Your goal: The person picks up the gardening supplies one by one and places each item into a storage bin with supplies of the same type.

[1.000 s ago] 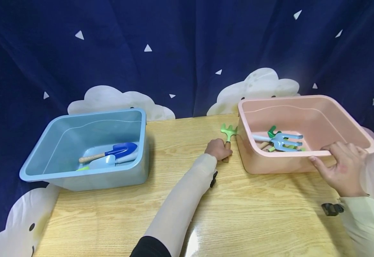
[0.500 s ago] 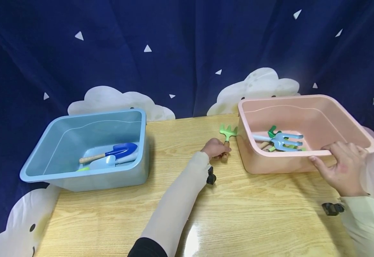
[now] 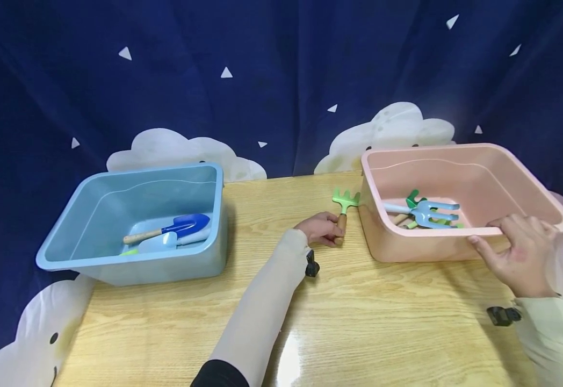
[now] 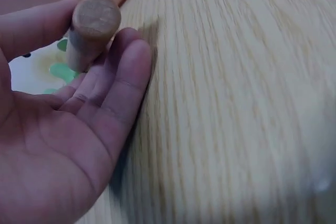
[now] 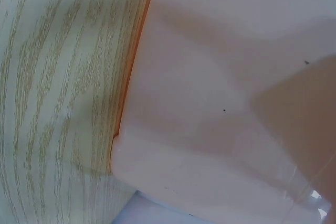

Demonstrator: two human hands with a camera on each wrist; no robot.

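My left hand (image 3: 321,229) pinches the wooden handle of a small green hand rake (image 3: 346,200) lying on the table just left of the pink tub. In the left wrist view, the handle (image 4: 96,19) sits between the thumb and the curved fingers (image 4: 134,64), its round end facing the camera. My right hand (image 3: 525,250) grips the front rim of the pink tub (image 3: 417,248), fingers over the edge and thumb outside. The right wrist view holds only the tub wall (image 5: 210,103) and table; the hand is out of it. Inside the tub lies a light blue hand fork (image 3: 426,214) over several green tools.
At the left stands a blue tub (image 3: 160,270) containing a dark blue trowel (image 3: 189,224), a light blue trowel (image 3: 158,243) and something lime green, mostly hidden. Both tubs stand on a wooden table (image 3: 378,317). A dark blue curtain (image 3: 272,70) with white clouds hangs behind.
My left hand has drawn slightly back and turned, from lying over the rake's handle to holding it from the left side. The right hand stays on the rim.
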